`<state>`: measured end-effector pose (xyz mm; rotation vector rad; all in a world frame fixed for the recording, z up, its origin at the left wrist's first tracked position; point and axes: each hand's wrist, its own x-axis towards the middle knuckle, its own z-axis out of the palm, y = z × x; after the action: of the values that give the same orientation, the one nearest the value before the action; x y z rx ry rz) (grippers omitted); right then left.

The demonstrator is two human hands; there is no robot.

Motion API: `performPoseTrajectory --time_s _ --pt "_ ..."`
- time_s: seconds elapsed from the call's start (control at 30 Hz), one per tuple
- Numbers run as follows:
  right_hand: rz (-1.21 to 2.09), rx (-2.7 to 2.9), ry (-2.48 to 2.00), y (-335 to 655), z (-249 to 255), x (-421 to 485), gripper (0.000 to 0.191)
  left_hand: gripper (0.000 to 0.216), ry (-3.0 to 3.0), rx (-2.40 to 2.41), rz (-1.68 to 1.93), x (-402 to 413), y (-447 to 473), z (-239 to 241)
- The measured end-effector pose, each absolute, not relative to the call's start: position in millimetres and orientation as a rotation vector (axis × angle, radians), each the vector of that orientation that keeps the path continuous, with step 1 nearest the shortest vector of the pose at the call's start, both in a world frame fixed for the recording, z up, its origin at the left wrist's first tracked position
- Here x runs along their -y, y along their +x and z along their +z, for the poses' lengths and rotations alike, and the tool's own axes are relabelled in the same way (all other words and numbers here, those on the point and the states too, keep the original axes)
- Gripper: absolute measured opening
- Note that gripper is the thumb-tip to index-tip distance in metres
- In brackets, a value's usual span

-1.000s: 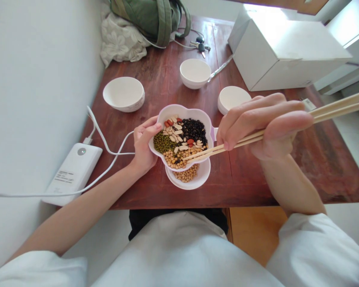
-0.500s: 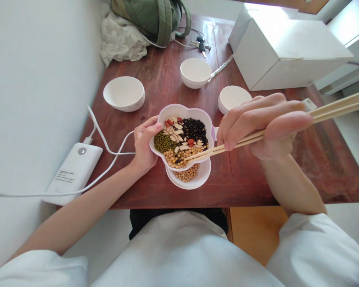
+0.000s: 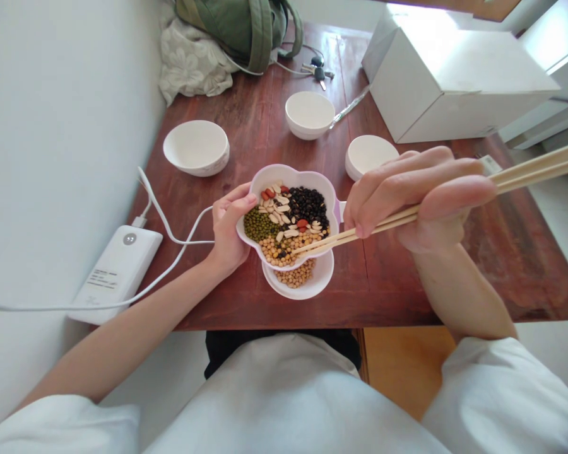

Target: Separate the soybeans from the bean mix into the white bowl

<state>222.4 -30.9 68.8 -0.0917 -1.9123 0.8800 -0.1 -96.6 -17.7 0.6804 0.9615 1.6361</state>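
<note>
My left hand (image 3: pixel 231 228) grips the left rim of a flower-shaped bowl (image 3: pixel 265 171), white with a lilac edge. In it lie black beans (image 3: pixel 308 205), green mung beans (image 3: pixel 259 225), pale and red peanuts (image 3: pixel 275 205) and yellow soybeans (image 3: pixel 268 247). The bowl tilts toward me over a white round bowl (image 3: pixel 322 279) with soybeans in it, and hides the far part of that bowl. In my right hand (image 3: pixel 407 202) are two wooden chopsticks (image 3: pixel 383 224); their tips touch the soybeans at the near side of the flower-shaped bowl.
Three white bowls stand beyond: left (image 3: pixel 196 146), middle (image 3: pixel 309 115) and right (image 3: pixel 370 155). A white box (image 3: pixel 447 82) is at the back right, keys (image 3: pixel 318 70) and a green bag (image 3: pixel 246 31) at the back. A power bank (image 3: pixel 116 271) with a white cable lies left.
</note>
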Motion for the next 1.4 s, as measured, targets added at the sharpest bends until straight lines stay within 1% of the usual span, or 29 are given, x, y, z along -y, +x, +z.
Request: performPoseTrajectory --time_s 0.1,0.23,0.3,0.47,0.63,0.97,1.1,1.4 --pt "0.934 1.986 -0.263 227.7 70.4 35.9 0.075 0.021 0.693 -0.962 1.637 96.1 0.4 -18.5" --pt "0.933 1.96 -0.203 229.6 72.5 37.3 0.075 0.021 0.692 -0.947 1.648 96.0 0.6 -18.7" --pt "0.952 1.987 -0.264 227.5 71.8 35.3 0.074 0.022 0.693 -0.944 1.651 96.1 0.3 -18.7" --pt "0.857 1.943 -0.043 219.4 69.2 27.3 0.076 0.022 0.684 -0.955 1.651 95.4 -0.9 -19.8" --pt "0.852 1.933 -0.05 217.9 70.4 27.8 0.074 0.019 0.704 -0.951 1.646 94.5 -0.7 -21.6" --pt "0.884 1.937 -0.056 218.4 71.6 29.5 0.074 0.026 0.672 -0.921 1.665 95.5 -1.1 -20.9" --pt "0.9 1.953 -0.08 219.1 72.1 29.7 0.075 0.02 0.669 -0.946 1.628 96.8 -0.4 -18.8" --pt "0.89 1.956 -0.078 219.6 71.1 28.2 0.076 0.016 0.679 -0.97 1.624 96.2 -0.8 -18.5"
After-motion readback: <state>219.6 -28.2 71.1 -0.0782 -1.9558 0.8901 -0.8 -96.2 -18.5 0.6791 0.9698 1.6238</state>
